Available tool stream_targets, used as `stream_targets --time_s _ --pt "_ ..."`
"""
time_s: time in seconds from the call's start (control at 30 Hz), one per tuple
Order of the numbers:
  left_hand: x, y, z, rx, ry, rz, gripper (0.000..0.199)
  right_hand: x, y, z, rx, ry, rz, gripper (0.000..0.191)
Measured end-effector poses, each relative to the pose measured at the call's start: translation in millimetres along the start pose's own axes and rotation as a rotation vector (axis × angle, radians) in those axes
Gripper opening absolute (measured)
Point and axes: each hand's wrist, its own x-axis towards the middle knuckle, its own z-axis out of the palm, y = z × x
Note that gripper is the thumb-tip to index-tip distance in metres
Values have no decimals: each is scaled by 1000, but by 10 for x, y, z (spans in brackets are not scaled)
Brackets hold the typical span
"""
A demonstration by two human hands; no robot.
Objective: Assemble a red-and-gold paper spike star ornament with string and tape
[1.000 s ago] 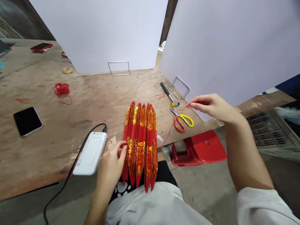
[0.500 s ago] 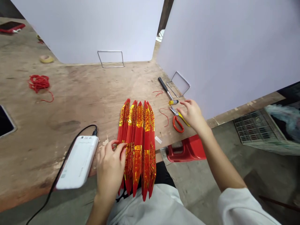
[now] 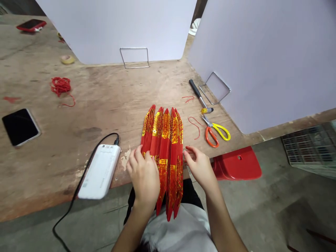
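A row of folded red and gold paper pieces (image 3: pixel 165 143) stands at the table's front edge, their pointed ends jutting over my lap. My left hand (image 3: pixel 144 173) rests against the left side of the bundle, fingers bent over it and slightly apart. At the bundle's right side, my right hand (image 3: pixel 200 164) has its fingertips close to the paper, thumb and fingers apart with nothing between them. Scissors (image 3: pixel 216 130) with one orange and one yellow handle lie to the right, beside a small hammer (image 3: pixel 201 95) and thin red strings (image 3: pixel 195 126).
A white power bank (image 3: pixel 99 171) with a black cable lies left of the bundle. Beyond are a phone (image 3: pixel 21 126), red string (image 3: pixel 61 86) and tape (image 3: pixel 67 59). White boards (image 3: pixel 118 28) with wire stands rise behind. A red stool (image 3: pixel 240 163) is below the right edge.
My right hand has moved from beside the scissors to the bundle's right side. My left hand has shifted further onto the paper. The camera view has turned slightly left.
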Motion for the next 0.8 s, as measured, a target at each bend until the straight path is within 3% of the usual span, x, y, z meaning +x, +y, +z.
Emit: stream_targets --time_s 0.2,0.57,0.8 --pt "26 105 27 -47 36 -60 21 35 -46 77 -30 -58 40 37" --pt "-3 75 162 -295 106 -43 15 0 -62 315 103 -24 -51 29" --pt "-2 20 127 -147 103 -105 21 -85 -233 385 -37 5 -109 38"
